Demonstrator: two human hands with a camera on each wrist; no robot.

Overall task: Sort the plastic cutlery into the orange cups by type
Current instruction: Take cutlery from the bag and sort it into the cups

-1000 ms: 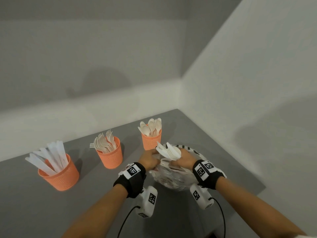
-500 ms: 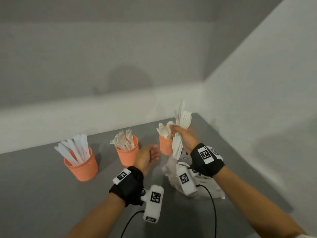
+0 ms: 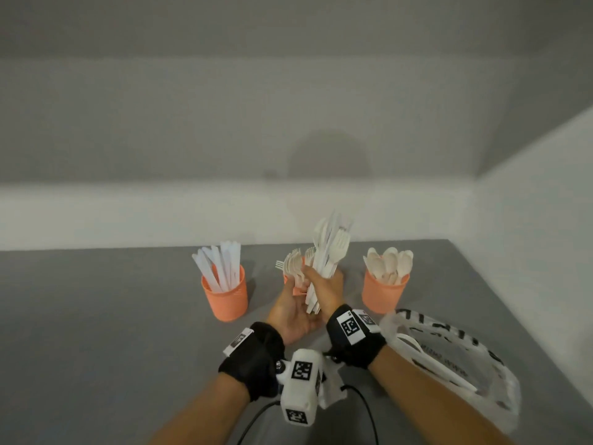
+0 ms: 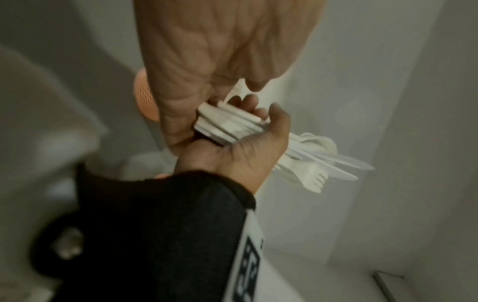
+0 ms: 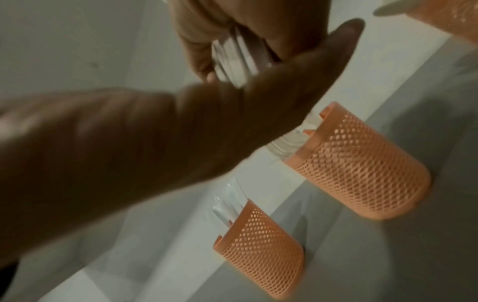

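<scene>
With knives, forks and spoons already standing in the three orange cups [image 3: 226,295] beyond the hands, the right hand [image 3: 325,289] grips a mixed bundle of cutlery [image 3: 325,261] over the open, cupped left hand [image 3: 290,311], while more seemingly remains in the plastic bag [image 3: 449,358] beside the right wrist.

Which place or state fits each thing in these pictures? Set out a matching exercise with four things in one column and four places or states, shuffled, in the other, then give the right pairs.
Things
1. knives cup
2. spoons cup
3. mixed cutlery bundle
4. plastic bag

Places or states
A. lying on the table at the right, near the right forearm
B. leftmost of the three orange cups
C. gripped upright in the right hand, above the left hand
D. rightmost of the three orange cups

Pairs: 1-B, 2-D, 3-C, 4-A
</scene>
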